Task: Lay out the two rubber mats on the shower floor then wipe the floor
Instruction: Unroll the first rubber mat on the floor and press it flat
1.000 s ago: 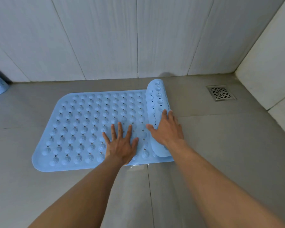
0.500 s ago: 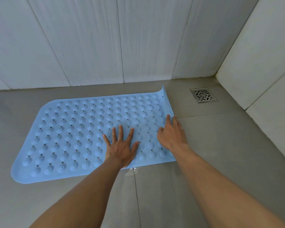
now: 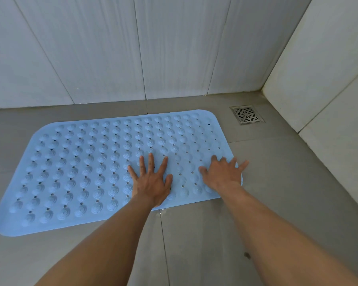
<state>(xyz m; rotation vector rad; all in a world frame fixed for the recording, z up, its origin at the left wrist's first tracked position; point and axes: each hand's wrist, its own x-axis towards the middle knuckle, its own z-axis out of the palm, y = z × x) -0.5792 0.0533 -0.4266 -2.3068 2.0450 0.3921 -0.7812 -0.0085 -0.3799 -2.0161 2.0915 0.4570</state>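
A light blue rubber mat [image 3: 87, 168] with rows of round bumps and small holes lies fully flat on the grey tiled shower floor [image 3: 277, 203]. My left hand [image 3: 151, 180] presses palm down on the mat near its front edge, fingers spread. My right hand [image 3: 222, 173] lies flat on the mat's right end, fingers spread, fingertips reaching over the right edge. Neither hand holds anything. Only one mat is in view.
A square metal floor drain [image 3: 247, 114] sits in the back right corner, just beyond the mat. White tiled walls [image 3: 174, 48] close the back and the right side. Bare floor lies in front of and right of the mat.
The rolled right end of the mat has unrolled and now lies flat. My right hand slid rightwards to the mat's edge. My left hand stayed pressed in place.
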